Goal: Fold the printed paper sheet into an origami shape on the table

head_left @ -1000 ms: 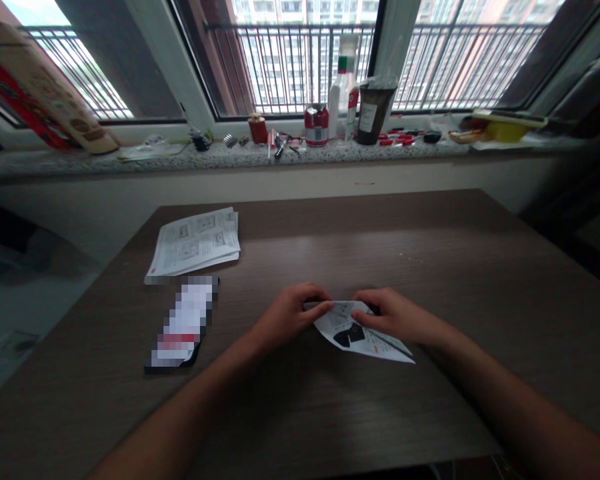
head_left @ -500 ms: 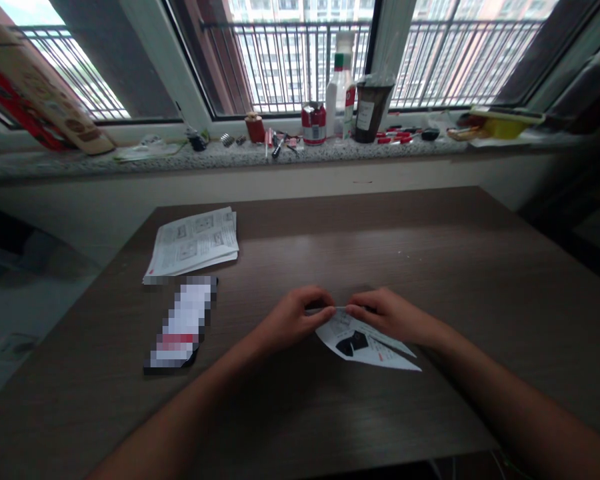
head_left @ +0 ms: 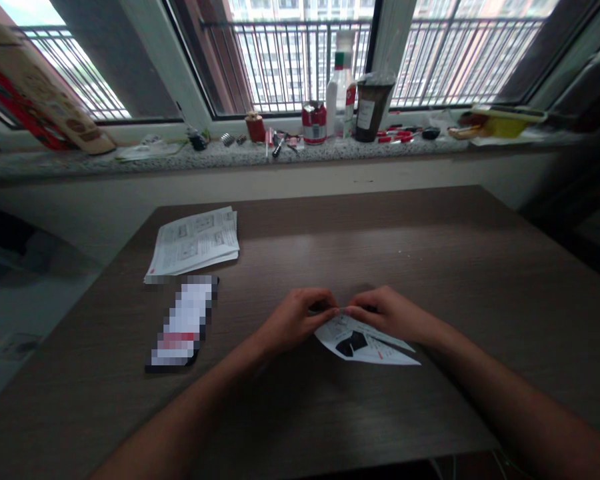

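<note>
Both hands pinch the far edge of a folded sheet of printed paper (head_left: 363, 343), close together near the front middle of the table. My left hand (head_left: 300, 317) is closed on it, thumb and fingers pressed together at the paper's upper left. Just to the right, my right hand (head_left: 387, 312) grips the same edge between thumb and fingers. The paper bears a dark printed picture and small text, and it narrows to a point at the lower right, with a split between two layers. The fingertips cover part of its fold.
A phone (head_left: 184, 323) lies left of my left hand, its screen blurred out. Behind it rests a stack of printed sheets (head_left: 195, 240) on the brown table (head_left: 380, 227). The windowsill holds a red can (head_left: 314, 123), a lidded cup (head_left: 373, 110) and a bottle (head_left: 336, 93).
My left hand has shifted slightly right, so the fingertips of both hands are closer together. The paper's lower right tip has risen a little.
</note>
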`<state>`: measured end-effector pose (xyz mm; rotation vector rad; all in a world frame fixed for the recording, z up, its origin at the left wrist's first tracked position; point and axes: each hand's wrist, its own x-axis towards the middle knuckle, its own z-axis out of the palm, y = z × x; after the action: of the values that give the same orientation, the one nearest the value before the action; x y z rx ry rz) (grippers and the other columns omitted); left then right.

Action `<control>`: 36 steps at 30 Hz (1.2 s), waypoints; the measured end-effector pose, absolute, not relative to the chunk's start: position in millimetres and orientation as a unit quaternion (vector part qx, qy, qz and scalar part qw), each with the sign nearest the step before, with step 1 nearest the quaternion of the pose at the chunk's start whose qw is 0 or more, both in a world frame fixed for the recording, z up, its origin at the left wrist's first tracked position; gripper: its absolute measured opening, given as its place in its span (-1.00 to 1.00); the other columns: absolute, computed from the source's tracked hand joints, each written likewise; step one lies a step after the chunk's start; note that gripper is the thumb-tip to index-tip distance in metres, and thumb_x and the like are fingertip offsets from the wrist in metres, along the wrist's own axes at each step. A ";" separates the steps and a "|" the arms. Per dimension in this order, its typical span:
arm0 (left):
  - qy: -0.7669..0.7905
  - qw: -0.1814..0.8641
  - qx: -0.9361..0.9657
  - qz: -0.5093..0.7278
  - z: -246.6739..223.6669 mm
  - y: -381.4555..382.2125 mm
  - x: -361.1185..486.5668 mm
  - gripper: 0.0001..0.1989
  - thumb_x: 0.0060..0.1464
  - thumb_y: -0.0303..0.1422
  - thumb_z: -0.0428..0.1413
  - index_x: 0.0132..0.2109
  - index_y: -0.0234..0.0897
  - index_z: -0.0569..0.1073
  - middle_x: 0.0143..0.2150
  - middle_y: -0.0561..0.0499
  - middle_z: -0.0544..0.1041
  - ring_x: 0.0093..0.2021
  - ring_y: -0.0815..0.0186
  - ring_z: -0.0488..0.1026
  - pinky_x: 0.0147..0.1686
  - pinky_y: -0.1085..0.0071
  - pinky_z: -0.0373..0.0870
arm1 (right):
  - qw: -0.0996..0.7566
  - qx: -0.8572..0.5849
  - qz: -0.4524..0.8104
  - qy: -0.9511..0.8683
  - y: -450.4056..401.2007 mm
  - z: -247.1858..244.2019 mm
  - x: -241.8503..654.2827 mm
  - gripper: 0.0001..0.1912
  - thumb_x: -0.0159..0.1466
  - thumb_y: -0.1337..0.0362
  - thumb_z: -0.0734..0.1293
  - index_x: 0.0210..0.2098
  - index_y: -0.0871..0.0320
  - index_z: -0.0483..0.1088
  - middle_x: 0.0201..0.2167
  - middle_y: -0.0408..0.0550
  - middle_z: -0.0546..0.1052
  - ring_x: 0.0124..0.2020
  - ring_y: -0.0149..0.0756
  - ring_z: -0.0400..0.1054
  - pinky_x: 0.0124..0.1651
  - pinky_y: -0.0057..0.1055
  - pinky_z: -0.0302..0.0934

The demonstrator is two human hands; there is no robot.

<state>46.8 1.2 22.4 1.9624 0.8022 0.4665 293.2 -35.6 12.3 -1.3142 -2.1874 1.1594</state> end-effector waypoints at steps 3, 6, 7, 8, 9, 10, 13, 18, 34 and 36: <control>0.330 0.469 0.796 0.191 21.0 2.1 46.6 -0.85 0.30 -0.30 0.19 -0.21 -0.27 0.59 -0.26 0.01 0.61 -0.24 0.29 0.52 -0.22 0.43 0.37 | 0.167 -0.461 0.410 -0.769 -34.8 14.7 295.5 -0.61 0.48 0.04 0.24 -0.25 0.16 0.56 -0.43 -0.12 0.54 -0.45 -0.38 0.33 -0.41 -0.42 0.11; 0.344 0.474 0.784 0.205 18.4 5.5 44.4 -0.84 0.30 -0.29 0.19 -0.19 -0.26 0.62 -0.24 0.02 0.63 -0.22 0.29 0.54 -0.18 0.42 0.38 | 0.173 -0.464 0.405 -0.769 -32.6 15.6 298.7 -0.62 0.48 0.06 0.23 -0.25 0.16 0.56 -0.42 -0.10 0.55 -0.43 -0.37 0.36 -0.39 -0.42 0.14; 0.352 0.475 0.778 0.212 17.6 7.4 42.8 -0.84 0.30 -0.28 0.19 -0.18 -0.25 0.63 -0.22 0.01 0.64 -0.21 0.28 0.54 -0.16 0.41 0.39 | 0.176 -0.470 0.402 -0.766 -31.6 15.6 300.2 -0.62 0.48 0.06 0.23 -0.25 0.16 0.56 -0.41 -0.10 0.56 -0.42 -0.36 0.37 -0.39 -0.42 0.15; 0.362 0.473 0.773 0.221 16.8 9.6 40.9 -0.83 0.30 -0.28 0.19 -0.18 -0.25 0.63 -0.22 0.01 0.65 -0.20 0.28 0.55 -0.15 0.41 0.39 | 0.180 -0.476 0.397 -0.764 -30.4 15.4 301.9 -0.61 0.48 0.05 0.23 -0.27 0.16 0.55 -0.41 -0.09 0.55 -0.42 -0.36 0.37 -0.39 -0.42 0.15; 0.370 0.472 0.768 0.224 16.2 11.9 38.7 -0.83 0.30 -0.27 0.20 -0.18 -0.25 0.64 -0.22 0.01 0.65 -0.21 0.28 0.55 -0.16 0.40 0.39 | 0.183 -0.482 0.394 -0.761 -29.3 15.3 303.7 -0.60 0.48 0.05 0.22 -0.29 0.16 0.54 -0.42 -0.09 0.55 -0.42 -0.36 0.37 -0.39 -0.42 0.15; 0.376 0.472 0.764 0.227 15.9 14.3 36.5 -0.81 0.30 -0.26 0.19 -0.18 -0.26 0.64 -0.22 0.00 0.66 -0.21 0.27 0.55 -0.16 0.40 0.39 | 0.184 -0.486 0.394 -0.758 -28.3 15.1 305.4 -0.59 0.48 0.04 0.22 -0.30 0.16 0.53 -0.43 -0.09 0.54 -0.43 -0.36 0.36 -0.40 -0.42 0.15; 0.396 0.467 0.757 0.226 16.3 19.8 31.4 -0.80 0.28 -0.25 0.20 -0.20 -0.27 0.64 -0.23 -0.01 0.66 -0.22 0.26 0.55 -0.17 0.39 0.40 | 0.187 -0.489 0.402 -0.752 -26.4 14.7 309.2 -0.57 0.49 0.02 0.20 -0.31 0.16 0.51 -0.43 -0.10 0.51 -0.44 -0.36 0.34 -0.41 -0.42 0.14; 0.404 0.492 0.742 0.209 16.9 23.2 27.4 -0.75 0.27 -0.19 0.20 -0.20 -0.28 0.64 -0.26 -0.03 0.65 -0.24 0.26 0.55 -0.21 0.39 0.40 | 0.189 -0.485 0.404 -0.753 -25.1 14.4 311.6 -0.58 0.49 0.03 0.20 -0.25 0.17 0.55 -0.38 -0.06 0.56 -0.39 -0.33 0.38 -0.36 -0.40 0.19; 0.405 0.479 0.752 0.203 24.4 23.7 22.5 -0.67 0.30 -0.15 0.15 -0.32 -0.30 0.57 -0.39 -0.01 0.60 -0.39 0.33 0.50 -0.35 0.43 0.35 | 0.190 -0.489 0.416 -0.743 -21.9 14.7 317.2 -0.55 0.49 -0.01 0.19 -0.21 0.16 0.57 -0.35 -0.05 0.58 -0.36 -0.30 0.41 -0.34 -0.39 0.23; 0.394 0.472 0.762 0.202 23.7 23.6 22.3 -0.67 0.33 -0.16 0.13 -0.30 -0.30 0.57 -0.38 -0.01 0.60 -0.37 0.32 0.51 -0.33 0.43 0.36 | 0.192 -0.493 0.413 -0.741 -21.9 15.7 317.7 -0.56 0.48 -0.01 0.20 -0.21 0.16 0.57 -0.35 -0.04 0.58 -0.35 -0.30 0.42 -0.33 -0.39 0.23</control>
<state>22.3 23.6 23.7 1.8661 0.9637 0.4939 317.7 -21.9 15.7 -1.3851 -2.0815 1.1589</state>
